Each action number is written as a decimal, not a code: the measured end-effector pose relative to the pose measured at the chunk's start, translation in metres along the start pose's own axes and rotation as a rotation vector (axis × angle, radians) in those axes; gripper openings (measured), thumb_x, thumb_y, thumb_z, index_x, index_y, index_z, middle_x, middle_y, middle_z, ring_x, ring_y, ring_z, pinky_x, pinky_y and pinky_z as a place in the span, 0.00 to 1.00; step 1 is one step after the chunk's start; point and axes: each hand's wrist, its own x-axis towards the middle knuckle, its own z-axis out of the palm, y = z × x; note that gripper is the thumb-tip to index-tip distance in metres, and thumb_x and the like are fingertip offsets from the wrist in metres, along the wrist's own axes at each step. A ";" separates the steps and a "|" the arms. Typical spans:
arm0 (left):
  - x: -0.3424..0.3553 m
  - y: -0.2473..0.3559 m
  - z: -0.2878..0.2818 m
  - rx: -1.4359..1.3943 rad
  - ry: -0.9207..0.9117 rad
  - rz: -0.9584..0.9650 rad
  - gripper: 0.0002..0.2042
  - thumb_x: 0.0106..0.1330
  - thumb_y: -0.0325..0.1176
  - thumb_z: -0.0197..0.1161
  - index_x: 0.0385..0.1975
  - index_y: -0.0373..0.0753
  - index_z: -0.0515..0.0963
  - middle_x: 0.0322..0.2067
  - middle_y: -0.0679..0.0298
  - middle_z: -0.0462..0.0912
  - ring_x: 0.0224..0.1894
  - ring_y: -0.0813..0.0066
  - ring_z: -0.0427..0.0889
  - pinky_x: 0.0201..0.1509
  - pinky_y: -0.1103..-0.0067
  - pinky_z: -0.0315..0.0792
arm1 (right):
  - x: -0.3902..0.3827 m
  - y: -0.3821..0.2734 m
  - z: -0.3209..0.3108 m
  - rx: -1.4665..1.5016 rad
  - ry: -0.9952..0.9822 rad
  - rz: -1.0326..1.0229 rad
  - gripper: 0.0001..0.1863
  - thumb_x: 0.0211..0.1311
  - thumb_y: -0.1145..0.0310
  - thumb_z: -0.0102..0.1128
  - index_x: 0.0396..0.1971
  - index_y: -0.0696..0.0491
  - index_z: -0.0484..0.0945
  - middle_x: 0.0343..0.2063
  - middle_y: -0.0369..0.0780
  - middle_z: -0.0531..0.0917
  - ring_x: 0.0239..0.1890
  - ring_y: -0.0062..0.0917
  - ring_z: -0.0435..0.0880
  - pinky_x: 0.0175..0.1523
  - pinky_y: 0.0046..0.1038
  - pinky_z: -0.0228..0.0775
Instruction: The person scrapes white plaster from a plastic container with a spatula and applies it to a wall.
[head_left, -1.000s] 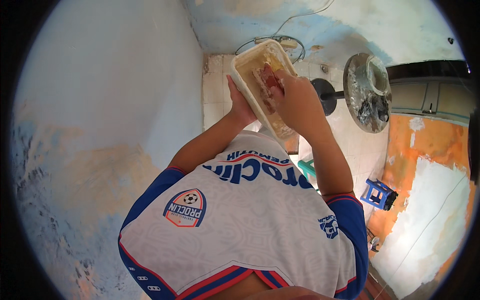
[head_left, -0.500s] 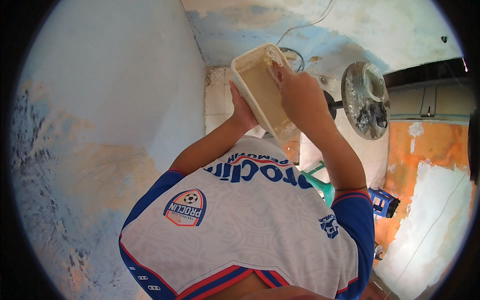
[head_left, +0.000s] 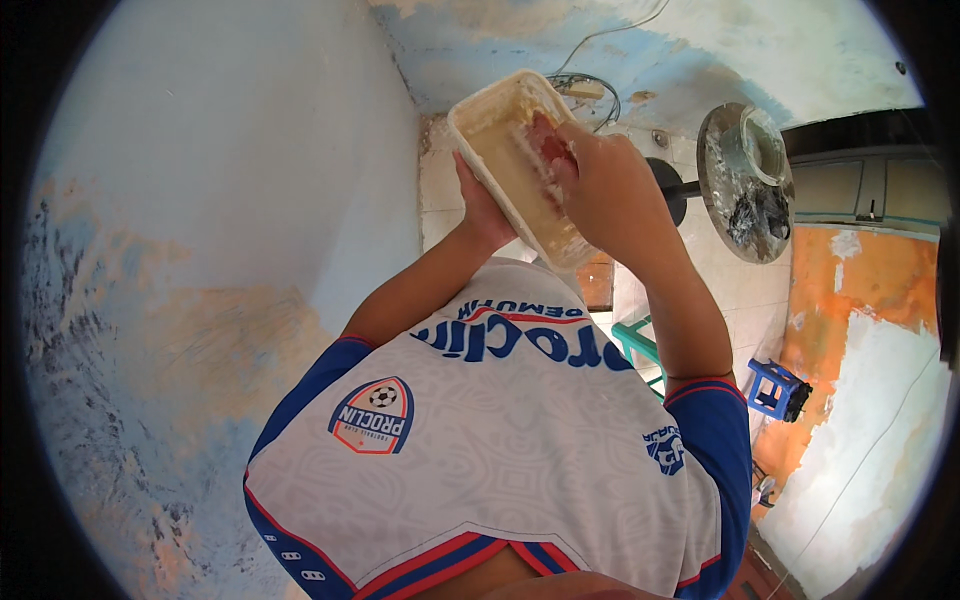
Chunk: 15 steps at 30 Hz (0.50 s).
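Note:
My left hand (head_left: 482, 212) supports a cream rectangular plastic tub (head_left: 505, 165) from its left side, fingers partly hidden beneath. The tub is tilted, with pale paste smeared over its inner walls and floor. Over its right side, my right hand (head_left: 618, 190) is closed round a red scraper (head_left: 545, 138). Whitish paste coats the scraper's edge, which lies inside the tub. My fingers and the near part of the scraper are partly hidden by the back of my hand.
A round, smeared tabletop (head_left: 718, 190) at right bears a translucent container (head_left: 758, 150) and a crumpled dark bag (head_left: 765, 215). Below are a green stool (head_left: 640, 345) and a blue stool (head_left: 770, 388). A patchy blue wall (head_left: 230, 150) stands close at left; cable (head_left: 610, 92) hangs beyond the tub.
The red scraper has turned and shows more of its face, its smeared edge farther into the tub. The tub has shifted slightly up and left, still in my left hand.

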 end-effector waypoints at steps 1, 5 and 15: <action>-0.001 0.001 -0.001 -0.001 0.017 0.000 0.55 0.55 0.88 0.34 0.76 0.54 0.58 0.72 0.62 0.65 0.72 0.57 0.66 0.75 0.56 0.62 | 0.001 -0.003 0.001 -0.070 0.009 0.047 0.10 0.62 0.72 0.58 0.41 0.59 0.81 0.28 0.54 0.85 0.34 0.51 0.85 0.42 0.46 0.77; -0.003 0.002 -0.003 -0.019 0.084 -0.009 0.54 0.55 0.87 0.37 0.75 0.54 0.59 0.72 0.63 0.66 0.71 0.57 0.67 0.74 0.56 0.63 | 0.001 0.007 0.031 -0.280 -0.004 -0.062 0.12 0.58 0.75 0.63 0.42 0.61 0.81 0.28 0.53 0.85 0.34 0.45 0.89 0.40 0.40 0.82; -0.001 0.008 -0.040 -0.081 0.082 -0.051 0.40 0.64 0.78 0.41 0.66 0.55 0.73 0.64 0.65 0.75 0.65 0.63 0.73 0.70 0.61 0.68 | 0.004 -0.012 0.025 0.004 -0.116 0.051 0.10 0.61 0.73 0.61 0.40 0.60 0.80 0.28 0.52 0.86 0.34 0.48 0.87 0.44 0.43 0.78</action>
